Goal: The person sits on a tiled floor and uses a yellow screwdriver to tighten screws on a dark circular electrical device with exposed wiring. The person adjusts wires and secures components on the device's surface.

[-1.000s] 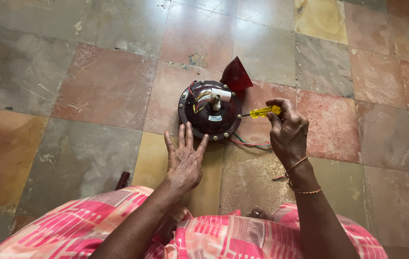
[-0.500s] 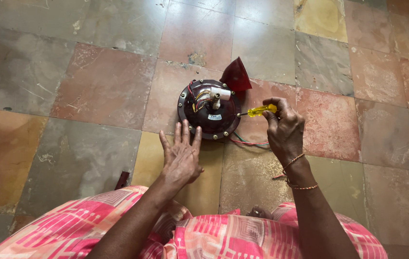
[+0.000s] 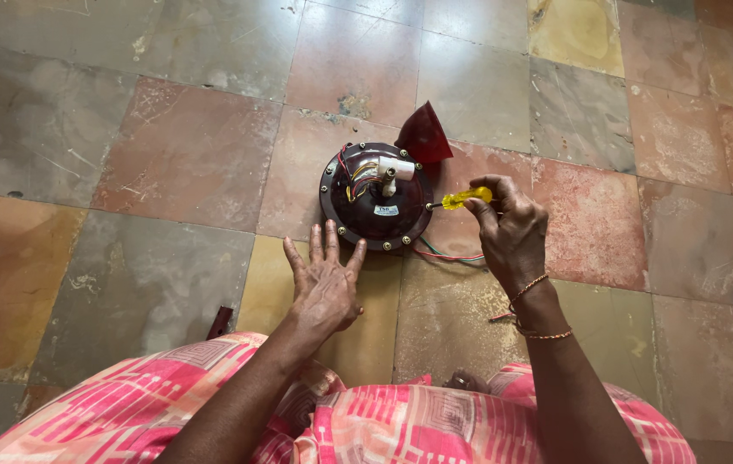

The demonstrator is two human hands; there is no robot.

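Hands at a round motor on the floor

Left hand lies flat, fingers spread, gripping nothing, fingertips touching the near rim of the motor just ahead of it. Right hand grips a yellow screwdriver, tip at the motor's right edge; a red cover lies just beyond.

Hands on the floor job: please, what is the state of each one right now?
Left hand: open, fingers spread, fingertips at the rim of the round motor housing.
Right hand: closed, holding the yellow-handled screwdriver.
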